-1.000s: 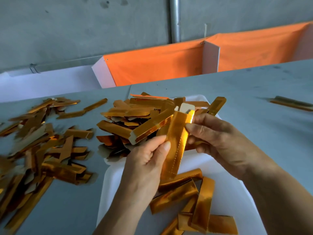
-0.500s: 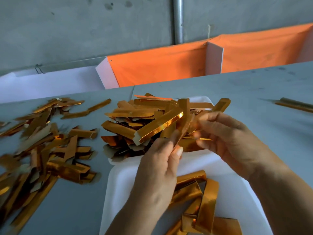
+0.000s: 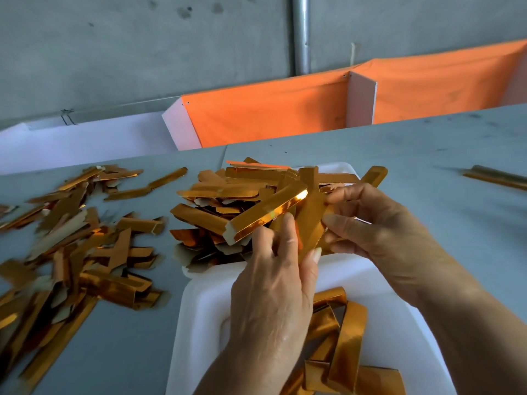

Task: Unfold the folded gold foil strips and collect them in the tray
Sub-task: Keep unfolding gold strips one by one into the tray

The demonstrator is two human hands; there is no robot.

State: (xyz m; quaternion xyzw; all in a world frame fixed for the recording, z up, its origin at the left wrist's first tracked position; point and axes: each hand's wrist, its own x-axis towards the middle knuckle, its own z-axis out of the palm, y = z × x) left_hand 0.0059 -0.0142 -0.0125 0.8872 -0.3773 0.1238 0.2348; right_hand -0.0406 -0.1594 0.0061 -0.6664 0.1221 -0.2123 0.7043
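One gold strip (image 3: pixel 309 223) is held between both hands in the middle of the frame, above the far part of the white tray (image 3: pixel 199 323). It is pinched at its lower end by the thumb and fingers of the left hand (image 3: pixel 273 292), and its right edge is gripped by the curled fingers of the right hand (image 3: pixel 379 232). The strip is seen standing nearly upright, tilted a little to the right. Whether it is fully opened cannot be told.

The tray is placed in the lower centre of the frame on a grey table (image 3: pixel 427 155). A pile of gold strips (image 3: pixel 228 201) is heaped over the tray's far end and spills past its left rim onto the table. A smaller group of strips (image 3: pixel 342 346) is laid in the near part of the tray, partly hidden by the left wrist.

More loose strips (image 3: pixel 71 246) are scattered over the table at the left of the frame, well apart from the tray. A further strip or two (image 3: pixel 496 176) is seen at the right edge.

Behind the table, in the upper half of the frame, an orange cloth (image 3: pixel 271 109) is stretched over white panels before a grey wall (image 3: pixel 114 52), with a metal pipe (image 3: pixel 301 32) running up it.
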